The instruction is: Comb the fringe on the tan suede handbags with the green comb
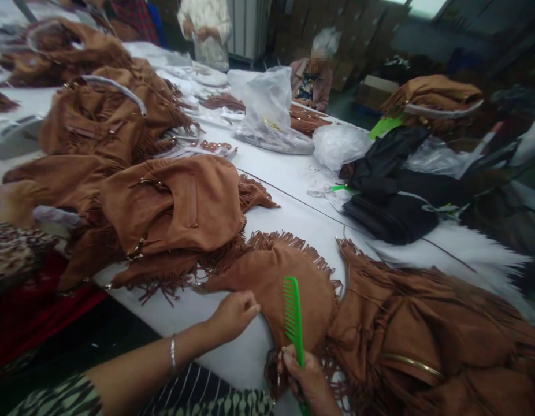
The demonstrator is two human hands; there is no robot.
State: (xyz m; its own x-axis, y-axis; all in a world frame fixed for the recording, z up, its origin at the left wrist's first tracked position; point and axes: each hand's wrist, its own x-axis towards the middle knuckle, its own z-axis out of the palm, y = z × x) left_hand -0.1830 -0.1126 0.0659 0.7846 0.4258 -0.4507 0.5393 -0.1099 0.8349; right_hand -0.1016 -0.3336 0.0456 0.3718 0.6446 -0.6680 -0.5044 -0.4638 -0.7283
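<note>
My right hand [308,378] is closed around the handle of a green comb [298,323], its teeth pointing left. Behind the comb lies a brown suede-like piece [306,271] with a curved fringed edge. My left hand [236,315] is curled closed at the near left edge of that piece, a bracelet on its wrist; whatever its fingers hold, if anything, is hidden. To the right, a brown fringed bag [406,329] with a gold zip lies partly over the table. Another brown bag [176,202] rests on its side beyond my left hand.
More brown fringed bags [103,115] are heaped at the left, where another person's hand [16,202] reaches in. Clear plastic bags [267,110] and a black bag [389,208] lie farther back on the white table [289,208]. Two people stand or sit across it.
</note>
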